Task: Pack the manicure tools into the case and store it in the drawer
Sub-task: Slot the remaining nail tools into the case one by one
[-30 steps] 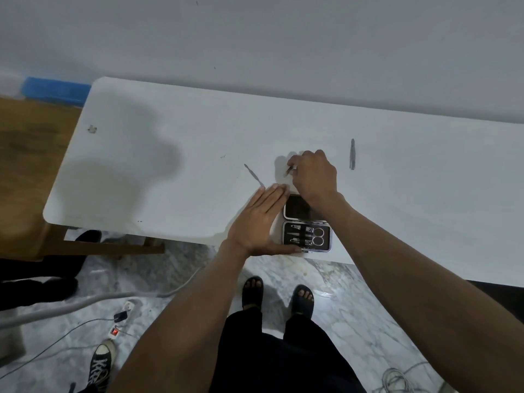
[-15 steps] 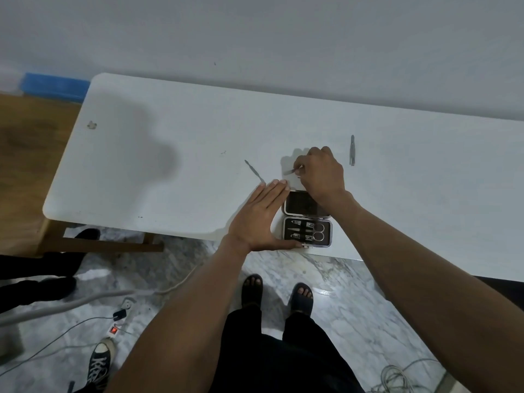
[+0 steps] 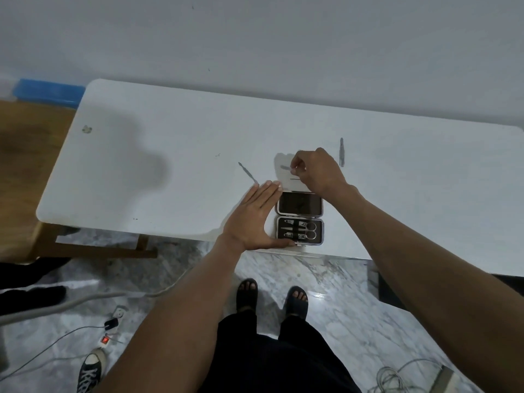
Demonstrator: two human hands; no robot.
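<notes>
Pinching a thin silver metal tool in curled right hand fingers just beyond the open black silver-rimmed case, which flat left hand fingers steady on the white bench; slide it squarely into a free slot.

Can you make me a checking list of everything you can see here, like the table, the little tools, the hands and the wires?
Surface: white table, a small mark near its left end.
Job's things: open case at the near edge, scissors and other tools strapped in its lower half; thin tool left of the case; another tool lying farther right.
Clutter: nothing seen.
Hands: left hand flat, thumb against the case; right hand pinching a small tool beyond the case.
Cables: power strip and cords on the floor.
Surroundings: marble floor, grey wall, wooden furniture on the left.
</notes>
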